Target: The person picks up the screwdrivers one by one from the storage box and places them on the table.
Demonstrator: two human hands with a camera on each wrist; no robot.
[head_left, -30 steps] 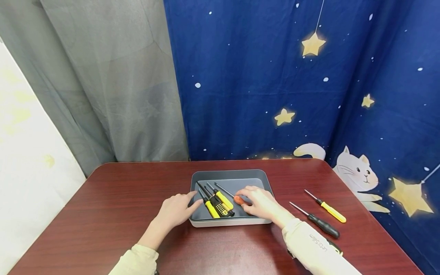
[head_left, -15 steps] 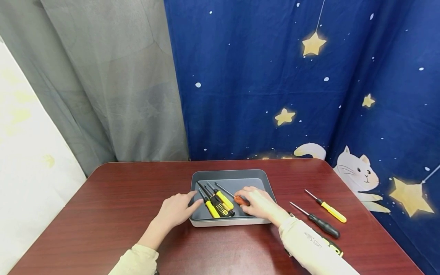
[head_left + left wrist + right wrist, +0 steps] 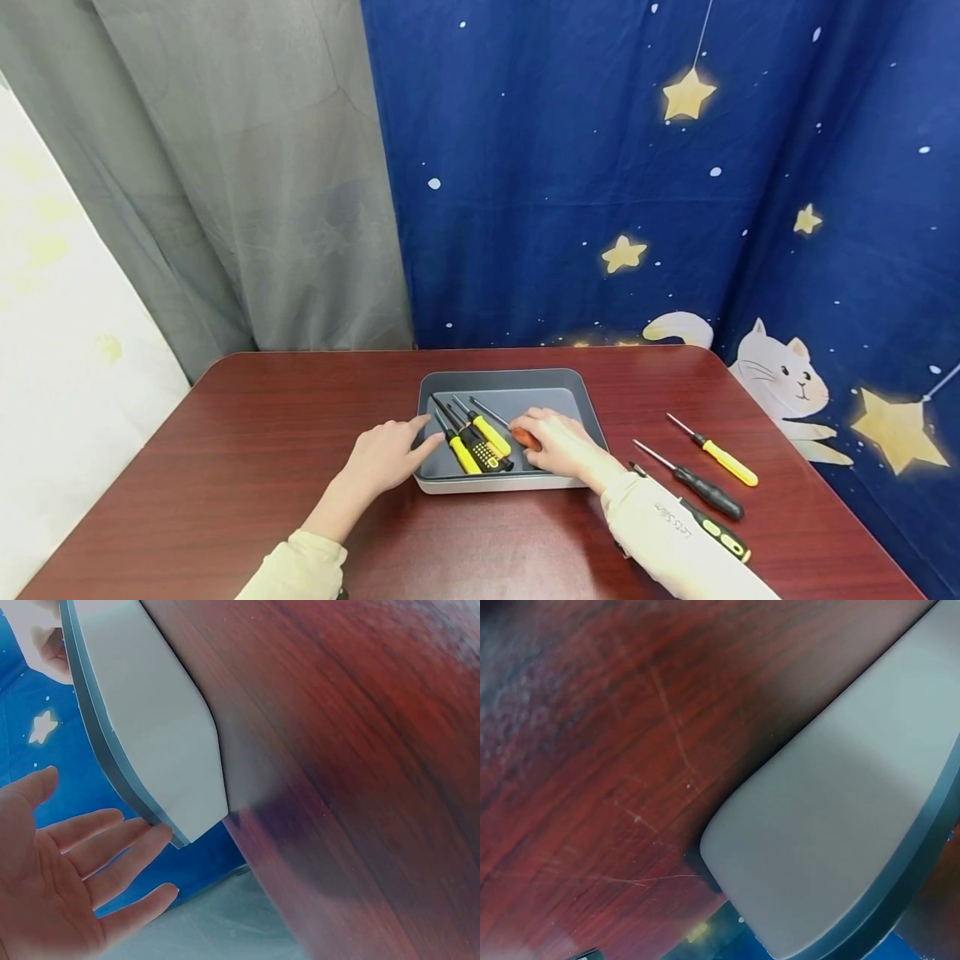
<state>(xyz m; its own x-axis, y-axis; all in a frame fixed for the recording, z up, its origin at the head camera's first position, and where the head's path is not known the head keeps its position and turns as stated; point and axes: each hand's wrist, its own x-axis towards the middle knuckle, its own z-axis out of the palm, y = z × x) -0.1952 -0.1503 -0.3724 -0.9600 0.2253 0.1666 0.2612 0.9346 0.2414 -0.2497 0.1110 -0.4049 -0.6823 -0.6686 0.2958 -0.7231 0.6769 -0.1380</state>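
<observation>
A grey tray (image 3: pixel 517 483) with a pale outer wall holds several screwdrivers. My right hand (image 3: pixel 561 443) reaches over the tray's right side, its fingers curled round the orange handle of a screwdriver (image 3: pixel 523 435) whose shaft points to the far left. Left of it lie a yellow-handled screwdriver (image 3: pixel 492 436), a black one with yellow dots (image 3: pixel 483 451) and another yellow one (image 3: pixel 463 457). At the tray's left rim is my left hand (image 3: pixel 384 458), fingers spread and holding nothing. The left wrist view shows its fingertips at the tray's rim (image 3: pixel 161 817). The right wrist view shows mostly the tray's outer wall (image 3: pixel 832 825).
On the red-brown table (image 3: pixel 262 450), right of the tray, lie a yellow-handled screwdriver (image 3: pixel 726 461), a black one (image 3: pixel 708 492) and a black and yellow-green one (image 3: pixel 722 536) partly under the right sleeve (image 3: pixel 667 533). Grey and blue curtains (image 3: pixel 525 167) hang behind the table.
My right forearm has shifted slightly left, uncovering more of the black and yellow-green screwdriver on the table. The right fingers stay at the orange handle. The left hand keeps its place.
</observation>
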